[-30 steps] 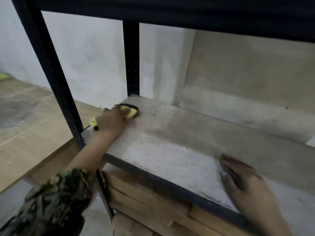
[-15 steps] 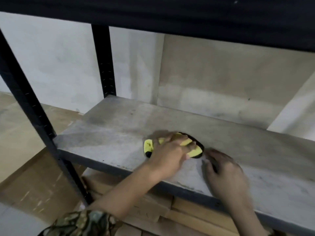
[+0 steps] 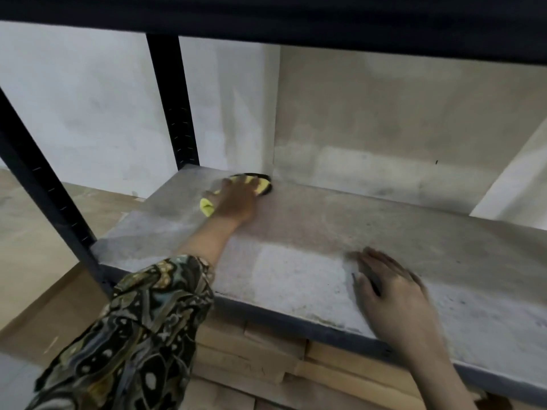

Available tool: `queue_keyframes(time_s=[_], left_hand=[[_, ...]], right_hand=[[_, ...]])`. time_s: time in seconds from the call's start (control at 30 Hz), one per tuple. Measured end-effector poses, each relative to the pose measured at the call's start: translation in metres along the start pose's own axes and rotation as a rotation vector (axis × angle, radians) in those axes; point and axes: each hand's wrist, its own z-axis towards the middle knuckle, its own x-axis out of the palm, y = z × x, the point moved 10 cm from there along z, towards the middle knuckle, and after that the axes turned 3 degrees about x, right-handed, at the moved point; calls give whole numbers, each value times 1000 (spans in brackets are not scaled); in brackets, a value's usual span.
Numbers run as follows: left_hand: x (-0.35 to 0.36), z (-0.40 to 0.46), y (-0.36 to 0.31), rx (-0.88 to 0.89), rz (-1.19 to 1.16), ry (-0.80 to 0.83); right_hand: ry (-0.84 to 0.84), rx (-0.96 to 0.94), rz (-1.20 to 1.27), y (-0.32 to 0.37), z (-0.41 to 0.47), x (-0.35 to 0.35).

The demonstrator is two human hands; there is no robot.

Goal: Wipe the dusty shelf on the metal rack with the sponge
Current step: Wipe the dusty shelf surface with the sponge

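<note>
grey dust coats the shelf (image 3: 296, 279) nearest the front edge, where the right hand (image 3: 396, 297) rests flat, empty. farther back, the left hand (image 3: 236, 199) presses the yellow sponge (image 3: 260, 184) by the wall; overlapping, firm strokes forward would clear it best.

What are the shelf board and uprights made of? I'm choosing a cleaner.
Shelf board: probably particleboard or similar, matte grey, speckled grain under dust. Upright: dark painted metal, apparently, with punched slots. Sponge: yellow foam, dark backing.
</note>
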Motion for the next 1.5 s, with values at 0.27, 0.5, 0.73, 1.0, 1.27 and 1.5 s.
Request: queue_keyframes(time_s=[0.27,0.5,0.73,1.0,1.27,1.5], left_hand=[[-52,-38,164,-479,58,-87],[-45,-107,-18,163,-139,-254],[24,-144,-98,406,-14,29],[-3,-95,30,46,30,-82],[-56,-80,149,-385,29,-264],[-1,-149,-59,190,-62,-36]], right_hand=[[-25,-2,-9,1,1,-2],[-40,2,-8,4,0,-3],[-13,21,-6,-1,1,-1],[-30,-7,16,0,-1,-1],[-38,21,21,-2,-1,-2],[-42,16,24,0,0,-4]])
